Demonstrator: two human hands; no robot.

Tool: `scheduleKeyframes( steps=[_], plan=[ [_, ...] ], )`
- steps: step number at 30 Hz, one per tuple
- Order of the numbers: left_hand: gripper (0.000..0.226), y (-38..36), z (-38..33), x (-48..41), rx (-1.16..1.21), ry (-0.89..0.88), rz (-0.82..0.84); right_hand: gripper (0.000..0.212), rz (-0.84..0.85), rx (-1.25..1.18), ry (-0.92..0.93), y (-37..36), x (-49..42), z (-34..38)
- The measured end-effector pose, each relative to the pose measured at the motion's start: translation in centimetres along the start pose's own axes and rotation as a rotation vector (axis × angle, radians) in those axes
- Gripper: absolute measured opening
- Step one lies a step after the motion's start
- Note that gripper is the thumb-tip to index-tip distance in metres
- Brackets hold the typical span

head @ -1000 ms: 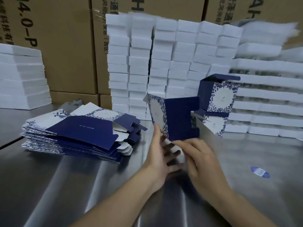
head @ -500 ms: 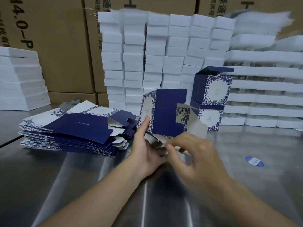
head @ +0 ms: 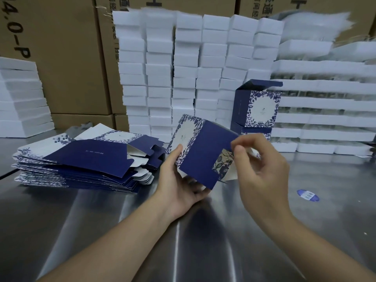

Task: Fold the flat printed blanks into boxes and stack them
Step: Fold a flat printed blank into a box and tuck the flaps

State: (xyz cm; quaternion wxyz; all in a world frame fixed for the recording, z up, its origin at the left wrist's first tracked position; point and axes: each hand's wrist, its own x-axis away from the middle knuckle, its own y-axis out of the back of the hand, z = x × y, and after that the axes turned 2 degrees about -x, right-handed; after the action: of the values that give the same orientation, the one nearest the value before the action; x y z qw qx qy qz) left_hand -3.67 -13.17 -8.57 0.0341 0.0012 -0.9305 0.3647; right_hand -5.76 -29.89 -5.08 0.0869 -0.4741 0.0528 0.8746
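Box (head: 203, 153): glossy navy card, half-folded.

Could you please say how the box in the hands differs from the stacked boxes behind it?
The half-folded blue floral cardboard box is tilted in the left hand, one flap loose; the two stacked blue floral boxes stand upright and squared on the steel table. Both share the print.

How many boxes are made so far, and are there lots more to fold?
Two folded boxes stand stacked by the white foam blocks. A third box is half-folded: the left hand grips it while the right hand pinches at its edge. It is not yet on the stack. A thick pile of flat blanks waits to the left, so lots remain.
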Motion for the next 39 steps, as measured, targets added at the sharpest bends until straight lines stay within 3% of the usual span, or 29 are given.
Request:
scheduleKeyframes(
  steps=[7,13,17,23,26,27,31,33,36,39],
  plan=[
    [0.024,0.1,0.0,-0.1,0.062,0.022,-0.038,0.016,-0.042,-0.090,-0.152,0.9,-0.8,-0.9],
    [0.036,0.1,-0.1,0.0,-0.018,0.015,-0.071,0.022,-0.067,-0.048,-0.295,1.7,-1.9,-2.8],
    [0.048,-0.1,0.2,0.0,-0.105,0.021,-0.078,0.023,0.003,-0.040,-0.404,1.6,-1.5,-3.6],
    [0.048,-0.5,0.4,0.0,-0.138,-0.011,-0.101,0.033,0.076,-0.108,-0.637,1.1,-1.7,-3.9],
    [0.056,-0.7,0.4,0.0,-0.160,-0.035,-0.118,0.019,0.071,-0.175,-0.728,1.2,-2.1,-3.7],
    [0.053,-0.7,0.5,-0.1,-0.180,-0.047,-0.115,0.013,0.080,-0.160,-0.725,1.4,-2.1,-3.6],
    [0.034,-0.8,1.1,-0.3,-0.247,-0.106,-0.104,0.031,0.067,-0.075,-0.671,1.7,-1.9,-3.2],
    [0.037,-0.7,1.0,-0.2,-0.265,-0.110,-0.112,0.034,0.057,-0.059,-0.668,2.0,-2.1,-3.1],
    [0.040,-0.5,0.7,-0.2,-0.261,-0.118,-0.083,0.047,0.102,-0.052,-0.761,2.2,-2.2,-3.8],
    [0.035,-0.4,0.6,-0.1,-0.290,-0.120,-0.039,0.045,0.173,-0.068,-0.837,1.8,-1.7,-4.5]
  ],
)
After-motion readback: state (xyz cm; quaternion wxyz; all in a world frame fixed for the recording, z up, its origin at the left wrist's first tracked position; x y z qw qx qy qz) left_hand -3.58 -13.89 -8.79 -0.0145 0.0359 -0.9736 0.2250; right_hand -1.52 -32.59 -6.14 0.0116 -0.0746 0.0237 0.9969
